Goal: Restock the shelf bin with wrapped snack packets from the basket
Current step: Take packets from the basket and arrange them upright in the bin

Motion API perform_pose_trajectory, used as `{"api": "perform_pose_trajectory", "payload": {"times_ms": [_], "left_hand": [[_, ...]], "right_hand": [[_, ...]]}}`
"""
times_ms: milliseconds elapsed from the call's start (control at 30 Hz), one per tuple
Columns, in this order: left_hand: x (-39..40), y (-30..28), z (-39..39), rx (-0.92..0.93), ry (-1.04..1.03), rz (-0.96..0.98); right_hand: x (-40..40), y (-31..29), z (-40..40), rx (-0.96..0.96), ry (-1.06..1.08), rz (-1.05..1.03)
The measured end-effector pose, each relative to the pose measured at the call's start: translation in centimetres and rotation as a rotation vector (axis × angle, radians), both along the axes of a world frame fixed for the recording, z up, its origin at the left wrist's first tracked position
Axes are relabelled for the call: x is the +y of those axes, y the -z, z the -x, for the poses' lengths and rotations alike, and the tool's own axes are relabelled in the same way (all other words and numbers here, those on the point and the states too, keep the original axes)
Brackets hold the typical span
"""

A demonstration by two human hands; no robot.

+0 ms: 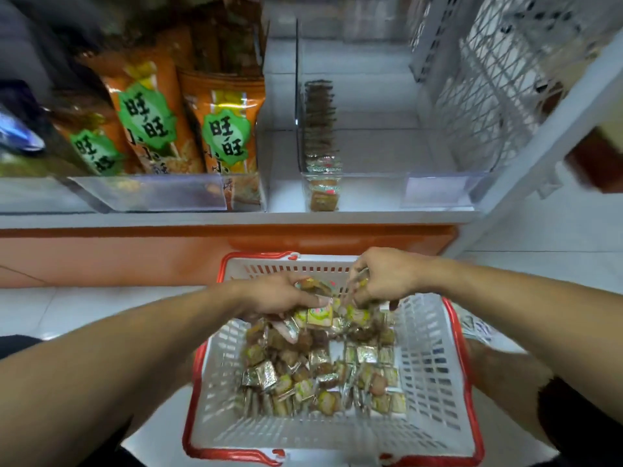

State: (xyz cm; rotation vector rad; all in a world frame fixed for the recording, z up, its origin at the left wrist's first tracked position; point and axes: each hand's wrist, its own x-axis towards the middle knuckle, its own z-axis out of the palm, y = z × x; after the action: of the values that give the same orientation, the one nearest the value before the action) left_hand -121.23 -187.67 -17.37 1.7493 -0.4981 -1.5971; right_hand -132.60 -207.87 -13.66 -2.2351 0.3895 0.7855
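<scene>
Down on the pale floor sits one white slatted plastic basket with a red rim [435,358], and both of the person's hands are in its far end. The left hand [276,298] is curled over a clutch of small wrapped snack packets [320,372], its fingers closed on several at the top of the heap. The right hand [384,276], just beside it, pinches more packets between curled fingers and thumb. The rest lie loose across the basket floor, several dozen of them, too jumbled and blurred to count exactly; their wrappers are yellow-green, silver and brown.

Above, on the white shelf [236,218], one clear plastic shelf bin [435,190] stands toward the right end. Inside it a single row of packets [322,136] runs front to back along its left wall; the number in the row cannot be told. At the shelf's left, three orange snack bags with green labels [188,129] stand upright behind a clear front guard [151,193].
</scene>
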Motion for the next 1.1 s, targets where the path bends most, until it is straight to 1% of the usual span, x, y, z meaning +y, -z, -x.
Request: {"api": "perform_pose_trajectory", "payload": {"times_ms": [33,100,133,200,233,267,400,567,667,733,800,933,1100], "left_hand": [[0.1,-2.1,-0.5,0.046,-0.014,0.027],[0.3,-6.2,-1.0,0.099,-0.016,0.078],[0.3,-8.0,-1.1,0.108,-0.021,0.101],[0.3,-10.9,-0.7,0.094,-0.043,0.158],[0.2,-12.0,-0.4,0.090,-0.060,0.193],[0.1,-13.0,0.0,0.100,-0.078,0.234],[-0.2,-15.3,1.2,0.228,-0.171,0.374],[-1.5,-15.5,1.5,0.423,-0.339,0.435],[-2.1,-15.4,1.2,0.538,-0.374,0.443],[-2.0,-15.3,0.8,0.611,-0.347,0.467],[-2.0,-15.1,0.5,0.591,-0.320,0.477],[-2.1,-14.1,0.8,0.379,-0.328,0.444],[-2.1,-13.8,0.7,0.329,-0.361,0.428]], "right_hand": [[-0.3,-2.6,0.2,-0.023,0.001,-0.015],[-0.6,-7.4,0.8,-0.137,0.029,-0.045],[-0.6,-9.5,1.1,-0.196,0.066,-0.120],[0.0,-12.6,1.8,-0.256,0.191,-0.407],[0.4,-13.7,2.0,-0.281,0.266,-0.541],[0.8,-14.3,2.2,-0.329,0.335,-0.630],[2.1,-14.6,1.8,-0.506,0.549,-0.745],[1.7,-14.0,1.0,-0.520,0.591,-0.735],[0.9,-13.7,0.7,-0.522,0.613,-0.727],[0.4,-13.6,0.6,-0.510,0.612,-0.708],[0.2,-13.3,0.5,-0.508,0.597,-0.705],[0.4,-12.8,0.5,-0.511,0.563,-0.670],[0.0,-12.5,0.5,-0.478,0.553,-0.557]]}}
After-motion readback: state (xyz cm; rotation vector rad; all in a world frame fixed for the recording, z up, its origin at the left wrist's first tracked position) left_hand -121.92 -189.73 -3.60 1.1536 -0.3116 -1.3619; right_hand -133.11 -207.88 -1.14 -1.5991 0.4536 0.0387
